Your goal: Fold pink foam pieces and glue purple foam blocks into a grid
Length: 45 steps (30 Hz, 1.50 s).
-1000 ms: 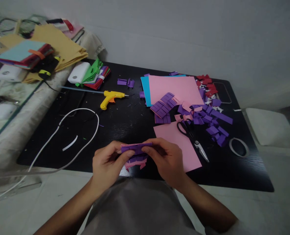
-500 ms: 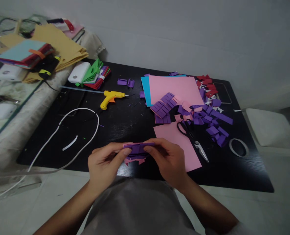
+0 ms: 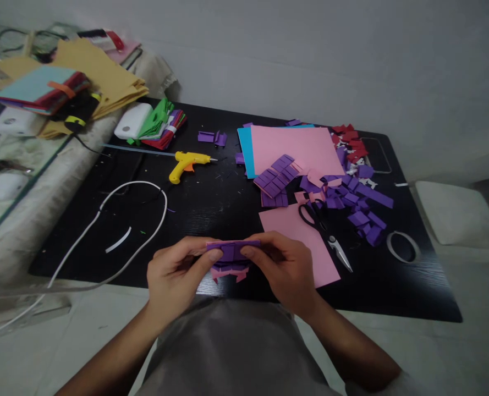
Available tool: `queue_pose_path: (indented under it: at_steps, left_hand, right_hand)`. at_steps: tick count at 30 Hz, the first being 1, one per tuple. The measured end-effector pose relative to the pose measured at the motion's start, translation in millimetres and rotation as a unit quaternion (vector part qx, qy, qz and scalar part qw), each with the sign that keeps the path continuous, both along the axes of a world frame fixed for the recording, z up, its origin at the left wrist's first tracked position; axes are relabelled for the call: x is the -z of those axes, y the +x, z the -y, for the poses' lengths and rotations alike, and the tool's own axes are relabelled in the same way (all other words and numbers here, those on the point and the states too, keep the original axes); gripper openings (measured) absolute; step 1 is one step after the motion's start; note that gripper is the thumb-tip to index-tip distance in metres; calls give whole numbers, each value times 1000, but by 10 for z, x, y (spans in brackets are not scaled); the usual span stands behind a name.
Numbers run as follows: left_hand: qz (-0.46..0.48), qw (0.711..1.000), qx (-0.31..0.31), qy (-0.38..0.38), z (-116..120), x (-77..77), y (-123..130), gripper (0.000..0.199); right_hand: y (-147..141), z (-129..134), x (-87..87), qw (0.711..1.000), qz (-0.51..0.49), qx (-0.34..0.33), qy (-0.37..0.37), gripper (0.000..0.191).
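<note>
A small purple and pink paper piece (image 3: 232, 252) is held over the near edge of the table, its pink cut ends pointing down. My left hand (image 3: 176, 269) is closed on its left end, thumb on the front face. On its right end my right hand (image 3: 287, 269) pinches in the same way. Part of the piece is hidden behind the fingers. Beside my right hand lies a pink sheet (image 3: 310, 253) with black-handled scissors (image 3: 325, 234) resting on it. Farther off, purple woven-looking paper panels (image 3: 277, 177) overlap a larger pink sheet (image 3: 296, 147).
A yellow glue gun (image 3: 188, 164) lies on the black table (image 3: 203, 203), with a white cable (image 3: 91, 223) looped at left. Purple scraps (image 3: 351, 198), red scraps (image 3: 351, 144) and a tape roll (image 3: 403, 247) are at right. Folded coloured bundles (image 3: 161, 126) stand at back left.
The paper piece has tilted slightly, so more of its pink lower ends shows. Both hands keep their hold in nearly the same place.
</note>
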<state>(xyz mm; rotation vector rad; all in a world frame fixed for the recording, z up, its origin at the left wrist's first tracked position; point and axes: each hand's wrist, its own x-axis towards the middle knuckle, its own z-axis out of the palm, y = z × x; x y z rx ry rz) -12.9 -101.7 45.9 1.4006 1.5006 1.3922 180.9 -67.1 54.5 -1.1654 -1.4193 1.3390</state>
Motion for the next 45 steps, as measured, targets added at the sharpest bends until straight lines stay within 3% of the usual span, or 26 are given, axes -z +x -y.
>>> queue_pose_path:
  at_steps: [10,17,24,36,45]
  left_hand:
    - [-27,999,-27,16,24,1,0,4]
    - [1,999,52,11,-9,-31,-24,9]
    - [-31,992,106,56,-15,-35,-96,26]
    - [-66,997,20,40,20,-133,0,8]
    - [-73,996,18,40,17,-123,3,8]
  right_hand:
    - [-26,7,-20,1000,-24,11,-14,5]
    - [5,13,1,999,-39,-16,-34,11]
    - [45,17,-29,1000,-16,-20,5,7]
    - [42,20,-101,999,-2,-30,38,6]
    - [43,16,-88,998,11,-15,66,5]
